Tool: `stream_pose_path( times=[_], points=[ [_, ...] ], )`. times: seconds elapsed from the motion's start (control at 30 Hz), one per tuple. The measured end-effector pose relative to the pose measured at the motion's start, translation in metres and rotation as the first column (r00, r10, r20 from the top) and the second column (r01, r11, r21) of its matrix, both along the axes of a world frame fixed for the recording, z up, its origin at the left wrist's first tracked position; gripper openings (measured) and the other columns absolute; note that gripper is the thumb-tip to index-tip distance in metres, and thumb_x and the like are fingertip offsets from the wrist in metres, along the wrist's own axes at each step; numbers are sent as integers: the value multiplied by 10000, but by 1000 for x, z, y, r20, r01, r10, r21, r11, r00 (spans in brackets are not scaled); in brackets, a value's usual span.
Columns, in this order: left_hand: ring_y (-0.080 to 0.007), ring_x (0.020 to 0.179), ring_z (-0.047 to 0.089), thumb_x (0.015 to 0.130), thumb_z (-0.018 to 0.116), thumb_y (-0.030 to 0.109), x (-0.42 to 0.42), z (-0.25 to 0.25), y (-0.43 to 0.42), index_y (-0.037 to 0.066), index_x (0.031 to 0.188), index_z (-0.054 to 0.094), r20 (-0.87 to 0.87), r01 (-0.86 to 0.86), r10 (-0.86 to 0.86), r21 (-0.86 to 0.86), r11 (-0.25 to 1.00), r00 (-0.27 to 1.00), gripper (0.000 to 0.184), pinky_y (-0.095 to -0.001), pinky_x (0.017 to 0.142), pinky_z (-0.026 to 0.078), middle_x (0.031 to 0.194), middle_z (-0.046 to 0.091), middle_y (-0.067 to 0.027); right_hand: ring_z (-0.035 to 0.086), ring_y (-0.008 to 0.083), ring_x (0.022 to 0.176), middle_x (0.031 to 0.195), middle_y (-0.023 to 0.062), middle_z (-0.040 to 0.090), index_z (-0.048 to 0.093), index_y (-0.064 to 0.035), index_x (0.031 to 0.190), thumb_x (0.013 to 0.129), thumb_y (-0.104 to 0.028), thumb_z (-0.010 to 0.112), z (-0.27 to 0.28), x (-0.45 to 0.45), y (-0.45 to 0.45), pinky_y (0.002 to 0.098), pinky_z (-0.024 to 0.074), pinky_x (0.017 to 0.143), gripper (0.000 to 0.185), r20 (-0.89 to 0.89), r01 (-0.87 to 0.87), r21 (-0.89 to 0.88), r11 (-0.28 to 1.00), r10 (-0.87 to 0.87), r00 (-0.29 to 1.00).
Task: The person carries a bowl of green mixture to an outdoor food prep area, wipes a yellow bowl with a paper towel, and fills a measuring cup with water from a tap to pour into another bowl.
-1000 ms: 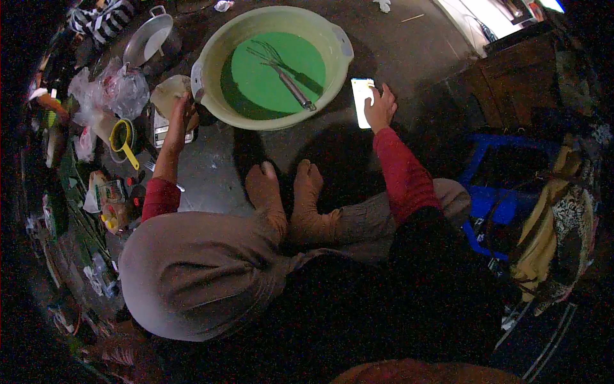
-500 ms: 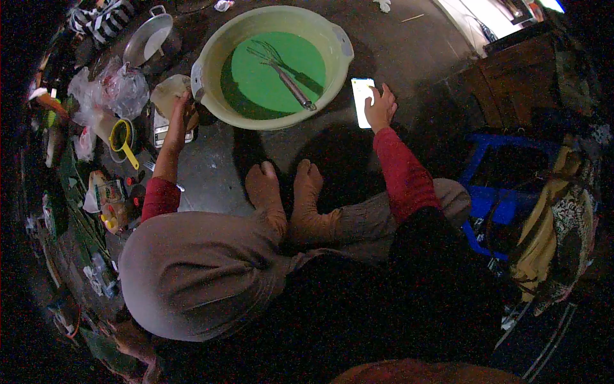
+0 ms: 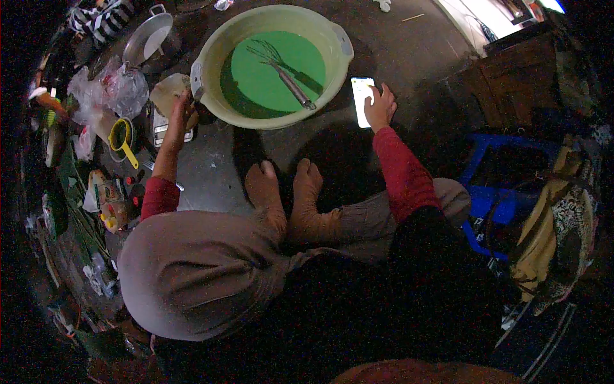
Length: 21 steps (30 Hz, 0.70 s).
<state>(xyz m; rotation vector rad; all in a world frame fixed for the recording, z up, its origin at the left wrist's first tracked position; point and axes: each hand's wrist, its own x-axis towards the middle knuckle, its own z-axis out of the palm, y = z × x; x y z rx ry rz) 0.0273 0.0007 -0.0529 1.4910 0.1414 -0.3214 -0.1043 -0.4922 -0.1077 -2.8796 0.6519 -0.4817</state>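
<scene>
Evidently the right hand, loosely open, touches a phone, screen illegible; the left hand's grip I cannot tell.

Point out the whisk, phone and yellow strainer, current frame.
Whisk (image 3: pixel 291 84), head view, on its metal handle.
Phone (image 3: pixel 362 115), head view, on the lit screen's lower part.
Yellow strainer (image 3: pixel 130 155), head view, on its handle.

Green liquid, blue plastic frame, yellow strainer
</scene>
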Motion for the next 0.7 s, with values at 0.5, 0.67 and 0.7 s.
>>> stream_pose_path(
  times=[0.5,0.67,0.7],
  points=[
    [-221,1239,295,806,488,528,-2,11,0,75,1309,311,-48,87,-88,-29,996,995,700,-340,1025,213,1337,334,-75,316,307,1198,1280,132,373,535,-181,1129,766,-212,515,4,0,1,484,254,950,365,-17,14,35,999,-14,1000],
    [-199,1248,287,817,478,515,5,1,3,72,1310,316,-6,96,-97,-37,995,995,683,-340,1036,197,1345,323,-71,315,310,1199,1287,126,369,532,-182,1131,768,-211,515,2,-1,0,488,249,956,365,-14,11,34,999,-11,1000],
    [-199,1248,287,817,478,515,5,-1,5,72,1310,316,-6,96,-96,-36,995,995,683,-340,1036,197,1345,323,-71,315,310,1199,1287,125,370,533,-180,1130,767,-211,515,1,0,0,489,251,955,364,-18,20,36,999,-19,1000]
  ],
)
